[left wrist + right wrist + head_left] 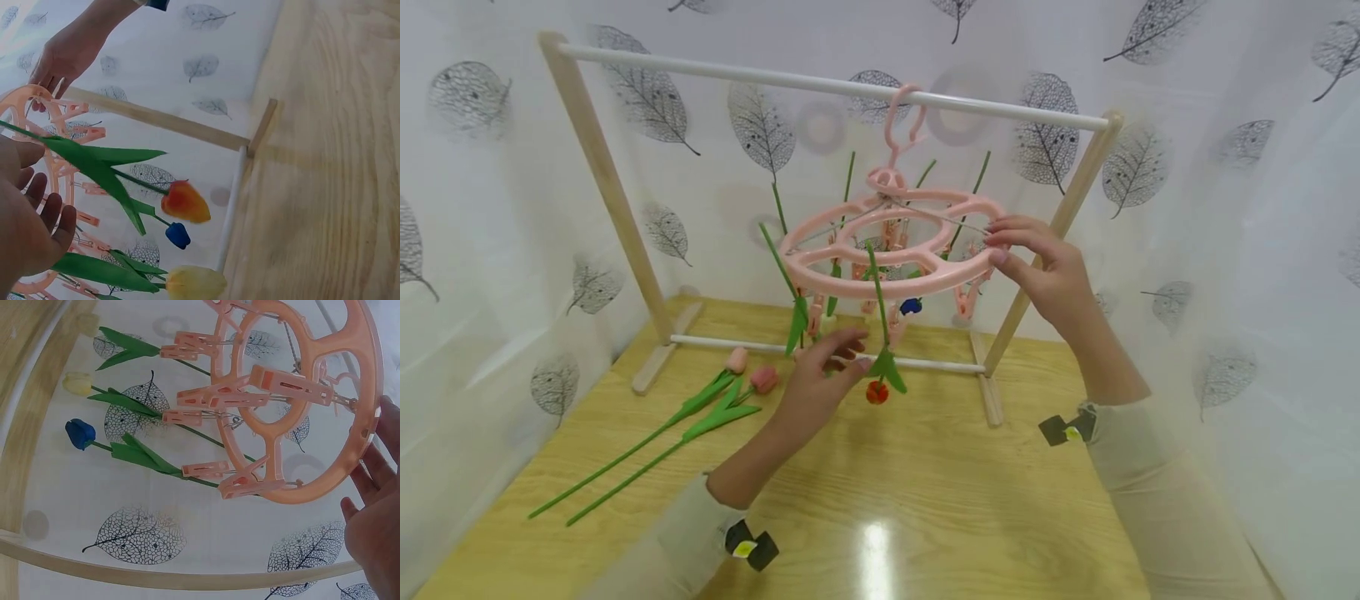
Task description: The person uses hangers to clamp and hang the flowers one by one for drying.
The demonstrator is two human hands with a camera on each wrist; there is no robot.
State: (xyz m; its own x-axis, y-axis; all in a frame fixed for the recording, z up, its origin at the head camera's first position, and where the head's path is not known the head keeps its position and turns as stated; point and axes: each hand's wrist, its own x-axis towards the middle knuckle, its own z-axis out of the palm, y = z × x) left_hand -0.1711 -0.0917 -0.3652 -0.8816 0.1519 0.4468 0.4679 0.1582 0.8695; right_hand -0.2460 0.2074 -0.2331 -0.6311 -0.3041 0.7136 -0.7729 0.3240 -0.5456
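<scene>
A pink round clip hanger [895, 287] hangs by its hook from a white rod. At its right rim, my right hand [1045, 267] holds the ring between thumb and fingers. My left hand [820, 379] has loosely bent fingers, with nothing gripped, and its thumb is close to the leaves of an orange-red tulip [186, 202]. That tulip hangs head down from the front of the ring. A blue tulip [80, 434] and a pale yellow tulip [77, 383] also hang upside down, their stems in pink clothespins [206, 469].
Two pink tulips, one light [737, 360] and one darker [764, 380], lie on the wooden table [925, 500] at left. The rack's wooden posts [606, 187] stand on both sides, with a low white crossbar [925, 365]. Behind hangs a leaf-print curtain [715, 192].
</scene>
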